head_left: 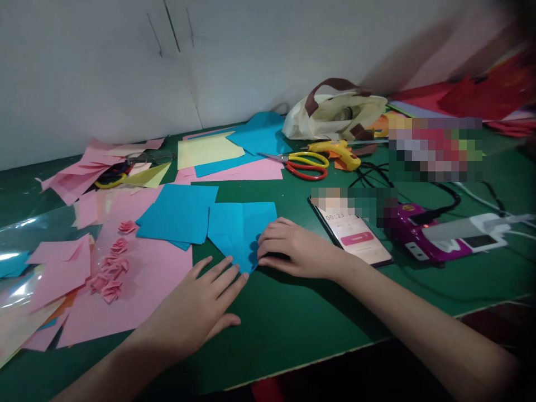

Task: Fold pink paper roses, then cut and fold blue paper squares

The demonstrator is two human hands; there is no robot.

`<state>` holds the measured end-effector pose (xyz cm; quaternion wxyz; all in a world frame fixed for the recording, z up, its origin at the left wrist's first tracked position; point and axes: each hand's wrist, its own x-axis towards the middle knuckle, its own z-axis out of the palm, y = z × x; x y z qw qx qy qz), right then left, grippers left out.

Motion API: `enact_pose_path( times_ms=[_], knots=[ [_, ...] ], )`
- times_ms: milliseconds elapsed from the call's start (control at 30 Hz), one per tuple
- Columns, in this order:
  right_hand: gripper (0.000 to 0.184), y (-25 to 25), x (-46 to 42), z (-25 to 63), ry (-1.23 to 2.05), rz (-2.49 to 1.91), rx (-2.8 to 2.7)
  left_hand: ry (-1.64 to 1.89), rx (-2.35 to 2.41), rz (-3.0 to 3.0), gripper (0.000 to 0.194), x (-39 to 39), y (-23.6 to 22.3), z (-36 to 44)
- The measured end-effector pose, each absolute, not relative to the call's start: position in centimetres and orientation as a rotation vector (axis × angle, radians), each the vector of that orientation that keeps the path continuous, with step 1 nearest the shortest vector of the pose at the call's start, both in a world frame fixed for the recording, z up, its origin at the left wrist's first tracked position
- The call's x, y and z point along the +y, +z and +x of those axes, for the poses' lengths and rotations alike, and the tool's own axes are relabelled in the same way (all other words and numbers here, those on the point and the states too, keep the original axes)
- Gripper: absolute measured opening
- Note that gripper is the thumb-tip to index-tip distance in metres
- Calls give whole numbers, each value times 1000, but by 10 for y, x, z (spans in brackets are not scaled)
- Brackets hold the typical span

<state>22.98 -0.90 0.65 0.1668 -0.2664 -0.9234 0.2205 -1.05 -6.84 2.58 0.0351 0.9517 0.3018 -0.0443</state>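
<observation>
A square sheet of blue paper with crease lines lies on the green table, one corner pointing toward me. My left hand is open, palm down with fingers spread, its fingertips at the paper's lower left edge. At the right edge, my right hand has its fingers bent and closed on the paper; its thumb side faces me and the fingertips partly cover the sheet. More blue sheets are stacked just left of it, overlapping a large pink sheet. Several folded pink paper roses sit on that pink sheet.
Red-and-yellow-handled scissors and a yellow glue gun lie behind. A phone showing a timer and a purple power strip with cables are at right. A cloth bag stands near the wall; pink scraps spread left.
</observation>
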Motion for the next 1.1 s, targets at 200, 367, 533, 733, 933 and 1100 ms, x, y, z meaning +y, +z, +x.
enact_pose_path(
  times_ms=[200, 367, 533, 733, 933, 1100],
  knots=[
    [23, 6, -7, 217, 673, -976, -2512, 156, 881, 3079, 37, -73, 18, -4],
    [39, 3, -9, 215, 580, -1119, -2461, 149, 874, 3068, 37, -73, 21, 1],
    [45, -2, -3, 220, 572, -1284, -2359, 13, 907, 2927, 39, -67, 30, 1],
    [31, -18, 11, 223, 382, -1509, -2117, 120, 933, 2596, 35, -58, 33, -2],
    [43, -20, 6, 217, 84, -1594, -2151, 34, 826, 2434, 30, -48, 36, 9],
    [35, -16, -8, 217, 225, -1466, -2124, -114, 632, 2423, 44, -43, 35, 20]
  ],
)
